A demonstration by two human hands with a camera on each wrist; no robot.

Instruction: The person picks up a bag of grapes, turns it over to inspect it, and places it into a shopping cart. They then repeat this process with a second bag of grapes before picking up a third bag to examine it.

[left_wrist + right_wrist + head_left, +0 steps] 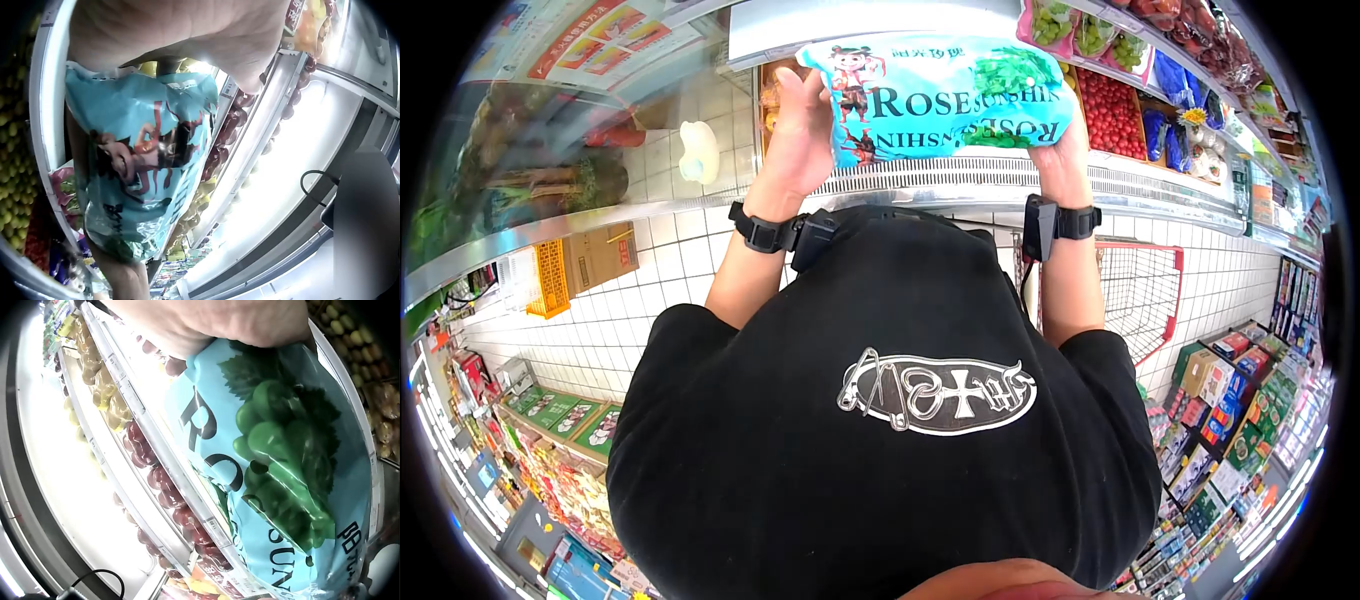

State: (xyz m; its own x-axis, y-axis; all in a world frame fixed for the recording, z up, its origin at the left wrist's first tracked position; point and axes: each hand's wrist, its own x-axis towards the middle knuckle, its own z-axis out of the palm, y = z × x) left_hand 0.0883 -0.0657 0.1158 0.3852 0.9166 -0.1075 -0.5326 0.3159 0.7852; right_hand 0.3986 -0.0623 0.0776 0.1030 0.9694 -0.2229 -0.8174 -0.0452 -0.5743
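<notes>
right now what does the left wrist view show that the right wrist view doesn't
Only the left wrist view: the printed cartoon figure, the left hand close up, and small loose red fruit.
Only the right wrist view: the big dark R plainly readable, and the right hand close up.
Both: the light-blue bag, wrapped dark-red fruit on shelving, and a black cable loop.
</notes>
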